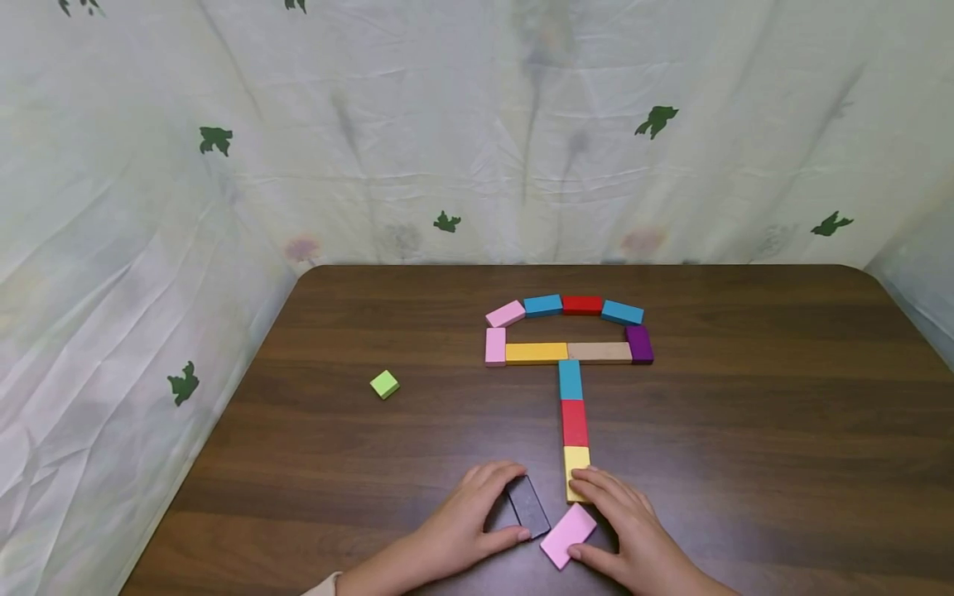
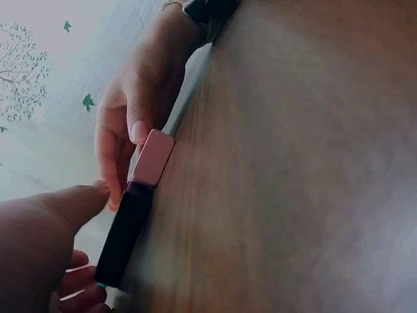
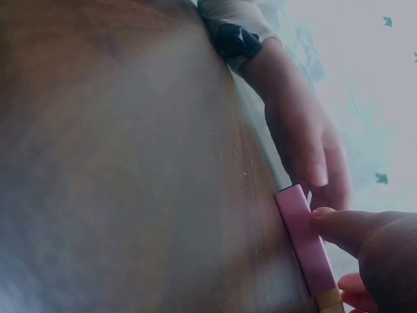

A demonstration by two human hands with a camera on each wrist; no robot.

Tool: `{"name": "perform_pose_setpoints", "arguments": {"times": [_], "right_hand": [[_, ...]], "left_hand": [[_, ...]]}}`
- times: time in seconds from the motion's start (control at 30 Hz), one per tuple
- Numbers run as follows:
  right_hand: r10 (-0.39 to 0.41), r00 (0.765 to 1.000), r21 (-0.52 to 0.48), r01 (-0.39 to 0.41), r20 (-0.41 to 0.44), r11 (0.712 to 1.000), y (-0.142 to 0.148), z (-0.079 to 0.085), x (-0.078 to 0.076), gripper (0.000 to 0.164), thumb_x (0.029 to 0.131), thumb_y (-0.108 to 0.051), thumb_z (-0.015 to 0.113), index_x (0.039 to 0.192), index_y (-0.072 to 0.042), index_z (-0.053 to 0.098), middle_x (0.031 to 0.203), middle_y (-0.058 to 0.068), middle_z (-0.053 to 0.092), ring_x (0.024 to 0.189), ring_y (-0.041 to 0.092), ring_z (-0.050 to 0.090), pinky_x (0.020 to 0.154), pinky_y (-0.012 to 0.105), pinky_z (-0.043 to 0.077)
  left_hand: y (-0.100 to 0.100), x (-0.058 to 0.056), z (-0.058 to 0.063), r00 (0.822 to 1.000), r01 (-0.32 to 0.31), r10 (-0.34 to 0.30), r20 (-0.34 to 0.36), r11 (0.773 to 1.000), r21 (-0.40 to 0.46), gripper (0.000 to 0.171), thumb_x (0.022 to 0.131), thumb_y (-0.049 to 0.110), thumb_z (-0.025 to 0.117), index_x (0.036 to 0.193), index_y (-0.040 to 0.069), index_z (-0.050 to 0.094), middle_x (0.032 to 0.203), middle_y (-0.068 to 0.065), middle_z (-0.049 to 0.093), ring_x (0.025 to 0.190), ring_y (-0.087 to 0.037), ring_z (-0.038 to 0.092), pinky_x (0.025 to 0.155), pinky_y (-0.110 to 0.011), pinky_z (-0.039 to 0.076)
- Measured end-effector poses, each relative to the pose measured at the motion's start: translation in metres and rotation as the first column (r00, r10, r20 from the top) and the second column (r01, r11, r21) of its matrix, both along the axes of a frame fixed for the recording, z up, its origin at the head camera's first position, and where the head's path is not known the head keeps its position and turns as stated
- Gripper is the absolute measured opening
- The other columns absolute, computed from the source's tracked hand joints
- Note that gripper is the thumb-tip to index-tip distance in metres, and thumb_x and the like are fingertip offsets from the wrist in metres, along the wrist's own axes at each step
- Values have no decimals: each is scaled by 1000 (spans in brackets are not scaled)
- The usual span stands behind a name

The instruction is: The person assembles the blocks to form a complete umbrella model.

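Note:
Near the front of the table, my left hand [image 1: 474, 517] holds a black block [image 1: 527, 507] at its ends, thumb at the near one and fingers at the far one. Just right of it a pink block [image 1: 566, 538] lies aslant, one corner close to the black block. My right hand [image 1: 633, 530] has its thumb on this pink block, while its fingertips reach the yellow block [image 1: 575, 460] beyond. In the right wrist view the thumb presses the long side of the pink block [image 3: 305, 241]. The left wrist view shows the black block [image 2: 125, 235] end to end with the pink one.
From the yellow block a column of a red block [image 1: 574, 423] and a blue block [image 1: 570, 380] runs away from me. It meets a closed outline of several coloured blocks, its near side having a long yellow block [image 1: 536, 353]. A green block [image 1: 384, 384] lies apart at left.

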State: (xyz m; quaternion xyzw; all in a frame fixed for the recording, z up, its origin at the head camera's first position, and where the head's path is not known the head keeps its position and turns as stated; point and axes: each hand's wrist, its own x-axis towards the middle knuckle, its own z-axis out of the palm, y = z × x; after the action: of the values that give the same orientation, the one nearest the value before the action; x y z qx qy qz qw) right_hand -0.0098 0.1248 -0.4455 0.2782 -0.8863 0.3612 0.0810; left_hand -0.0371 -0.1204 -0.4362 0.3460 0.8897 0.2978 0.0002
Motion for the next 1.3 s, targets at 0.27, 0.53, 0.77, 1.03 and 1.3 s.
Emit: {"name": "perform_pose_setpoints", "arguments": {"times": [0.27, 0.53, 0.77, 1.03, 1.3], "right_hand": [[1, 998, 8, -1, 59, 1000, 0, 2, -1, 61, 73, -43, 71, 121, -9, 55, 127, -1, 47, 119, 20, 39, 87, 44, 26], [10, 1000, -16, -10, 5, 1000, 0, 1, -1, 61, 71, -38, 75, 121, -8, 55, 127, 0, 48, 118, 19, 40, 87, 38, 23], [6, 1000, -13, -6, 16, 1000, 0, 1, -1, 61, 71, -39, 74, 120, -8, 55, 127, 0, 48, 118, 19, 40, 87, 40, 24], [6, 1000, -12, -6, 7, 1000, 0, 1, 0, 62, 70, -38, 75, 120, -8, 55, 126, 0, 48, 118, 19, 40, 87, 39, 24], [11, 1000, -10, -11, -1, 1000, 0, 0, -1, 61, 71, -38, 74, 121, -9, 55, 126, 0, 48, 119, 18, 39, 87, 36, 22]], "left_hand": [[-9, -12, 7, 995, -61, 72, -72, 987, 148, 59, 78, 28, 70, 126, 3, 45, 125, -2, 45, 112, -19, 40, 91, -37, 36], [-24, -28, 15, 977, -119, 152, -152, 971, 208, 60, 75, 21, 72, 125, 2, 45, 126, -4, 44, 115, -22, 39, 93, -39, 34], [-45, -47, 21, 939, -212, 266, -218, 947, 242, 58, 81, 29, 67, 127, 1, 43, 126, -11, 44, 117, -28, 36, 94, -43, 30], [-67, -64, 22, 894, -285, 360, -266, 916, 282, 60, 74, 12, 73, 125, -3, 44, 125, -14, 44, 116, -30, 37, 93, -45, 29], [-85, -75, 13, 856, -363, 442, -267, 883, 298, 61, 73, 7, 74, 124, -4, 44, 124, -16, 44, 115, -31, 37, 92, -47, 29]]}}
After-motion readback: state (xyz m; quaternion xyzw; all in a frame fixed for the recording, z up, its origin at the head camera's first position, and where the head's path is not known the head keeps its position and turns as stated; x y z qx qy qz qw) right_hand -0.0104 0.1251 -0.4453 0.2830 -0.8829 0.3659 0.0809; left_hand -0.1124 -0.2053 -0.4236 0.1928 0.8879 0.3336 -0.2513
